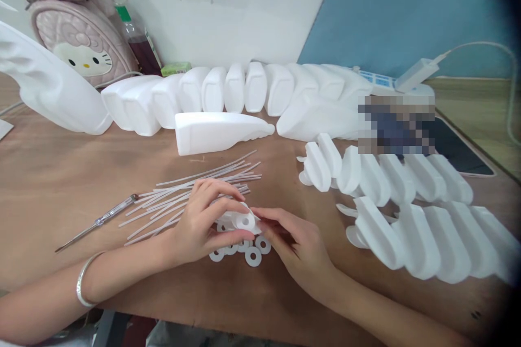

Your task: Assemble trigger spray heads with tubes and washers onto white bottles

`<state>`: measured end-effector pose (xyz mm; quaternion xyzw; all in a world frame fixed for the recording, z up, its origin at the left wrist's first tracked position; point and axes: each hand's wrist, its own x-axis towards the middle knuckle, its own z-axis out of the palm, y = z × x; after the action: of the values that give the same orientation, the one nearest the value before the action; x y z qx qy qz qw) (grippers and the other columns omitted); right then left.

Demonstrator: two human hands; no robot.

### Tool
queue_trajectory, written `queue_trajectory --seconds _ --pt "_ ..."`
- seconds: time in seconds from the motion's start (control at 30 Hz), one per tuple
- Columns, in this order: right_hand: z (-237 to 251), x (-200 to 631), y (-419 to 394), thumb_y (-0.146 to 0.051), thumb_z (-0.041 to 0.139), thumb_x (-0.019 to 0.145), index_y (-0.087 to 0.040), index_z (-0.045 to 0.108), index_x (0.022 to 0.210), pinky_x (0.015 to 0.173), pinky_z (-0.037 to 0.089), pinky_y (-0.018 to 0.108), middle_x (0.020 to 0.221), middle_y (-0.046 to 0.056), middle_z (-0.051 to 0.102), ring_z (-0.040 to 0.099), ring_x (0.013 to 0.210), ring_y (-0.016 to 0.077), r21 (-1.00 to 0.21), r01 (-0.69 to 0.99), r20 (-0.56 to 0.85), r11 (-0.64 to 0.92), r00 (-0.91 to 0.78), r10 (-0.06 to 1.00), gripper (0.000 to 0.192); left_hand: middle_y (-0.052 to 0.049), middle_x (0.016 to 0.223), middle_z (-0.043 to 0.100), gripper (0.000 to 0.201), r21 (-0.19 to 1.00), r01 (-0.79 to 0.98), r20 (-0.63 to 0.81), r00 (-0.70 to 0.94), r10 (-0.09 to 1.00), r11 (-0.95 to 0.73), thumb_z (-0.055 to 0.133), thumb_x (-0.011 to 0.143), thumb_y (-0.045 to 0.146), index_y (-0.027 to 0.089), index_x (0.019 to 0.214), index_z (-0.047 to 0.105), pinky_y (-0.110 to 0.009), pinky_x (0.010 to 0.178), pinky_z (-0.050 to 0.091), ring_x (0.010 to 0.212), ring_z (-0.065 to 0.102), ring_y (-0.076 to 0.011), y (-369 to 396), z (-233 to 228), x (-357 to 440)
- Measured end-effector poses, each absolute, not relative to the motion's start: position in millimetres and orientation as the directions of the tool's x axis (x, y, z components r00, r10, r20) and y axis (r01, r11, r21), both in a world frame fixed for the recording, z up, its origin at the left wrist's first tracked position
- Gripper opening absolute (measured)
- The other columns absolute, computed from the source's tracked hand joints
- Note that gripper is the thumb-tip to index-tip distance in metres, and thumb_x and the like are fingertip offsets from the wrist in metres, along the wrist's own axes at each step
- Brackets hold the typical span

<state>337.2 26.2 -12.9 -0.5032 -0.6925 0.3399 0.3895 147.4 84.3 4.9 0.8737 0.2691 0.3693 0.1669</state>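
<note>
My left hand (198, 218) is curled around a small white plastic part (245, 220), whose round, ring-like end faces me. The fingers and thumb of my right hand (303, 246) pinch at the right edge of the same part; their tips partly hide it. Just below both hands, several flat white washers (253, 256) lie loosely on the brown table (179, 293). Thin white plastic tubes (163, 200) are spread behind and beside my left hand. A screwdriver with a clear handle (97, 222) rests to the left of the tubes.
White plastic bottles (214, 89) line the back, with one bottle (220, 131) lying in front. Two rows of white curved shells (419, 238) stand at right. A phone (459, 143), a pink bag (81, 38), a drink bottle (140, 43) and a power strip (378, 80) border the workspace.
</note>
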Motion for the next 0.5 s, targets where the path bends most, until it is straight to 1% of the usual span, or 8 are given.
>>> queue_trajectory --seconds 0.1,0.2,0.33,0.4,0.5 --pt "-12.4 336.8 26.8 -0.020 0.049 0.086 -0.023 0.058 0.103 0.065 0.054 0.019 0.093 0.000 0.066 0.064 0.076 0.0103 -0.884 0.409 0.169 0.225 -0.169 0.971 0.020 -0.006 0.088 0.061 0.023 0.509 0.317 0.550 0.595 0.586 -0.800 0.063 0.076 0.034 0.018 0.091 0.056 -0.034 0.076 0.041 0.086 0.057 -0.0183 85.8 4.1 148.0" --pt "-13.5 337.2 27.5 -0.021 0.048 0.086 -0.023 0.058 0.102 0.066 0.054 0.020 0.094 0.001 0.066 0.064 0.078 0.0112 -0.882 0.416 0.165 0.220 -0.164 0.972 0.019 -0.006 0.086 0.064 0.025 0.522 0.283 0.556 0.602 0.573 -0.804 0.064 0.075 0.032 0.018 0.093 0.053 -0.033 0.076 0.041 0.085 0.058 -0.0181 86.4 2.8 148.3" --pt "-13.7 337.5 28.4 -0.022 0.048 0.086 -0.022 0.058 0.102 0.067 0.053 0.022 0.094 0.002 0.066 0.063 0.080 0.0129 -0.863 0.448 0.180 0.235 -0.161 0.970 0.019 -0.005 0.088 0.065 0.029 0.562 0.293 0.530 0.591 0.608 -0.774 0.064 0.075 0.031 0.018 0.098 0.052 -0.034 0.078 0.042 0.086 0.060 -0.0184 85.4 1.0 147.3" --pt "-12.5 337.2 29.0 -0.022 0.048 0.086 -0.023 0.058 0.102 0.066 0.053 0.022 0.093 0.002 0.065 0.063 0.079 0.0127 -0.860 0.449 0.192 0.244 -0.160 0.968 0.018 -0.005 0.090 0.065 0.033 0.579 0.288 0.516 0.596 0.616 -0.763 0.065 0.073 0.031 0.018 0.100 0.051 -0.035 0.080 0.042 0.089 0.060 -0.0193 84.8 0.5 146.4" --pt "-11.0 336.5 30.0 -0.021 0.047 0.086 -0.023 0.056 0.102 0.063 0.053 0.022 0.091 0.002 0.065 0.063 0.075 0.0121 -0.868 0.434 0.193 0.241 -0.153 0.969 0.018 -0.005 0.091 0.066 0.038 0.579 0.257 0.522 0.612 0.594 -0.773 0.069 0.069 0.032 0.020 0.099 0.050 -0.036 0.082 0.041 0.091 0.060 -0.0204 84.5 0.7 145.5"
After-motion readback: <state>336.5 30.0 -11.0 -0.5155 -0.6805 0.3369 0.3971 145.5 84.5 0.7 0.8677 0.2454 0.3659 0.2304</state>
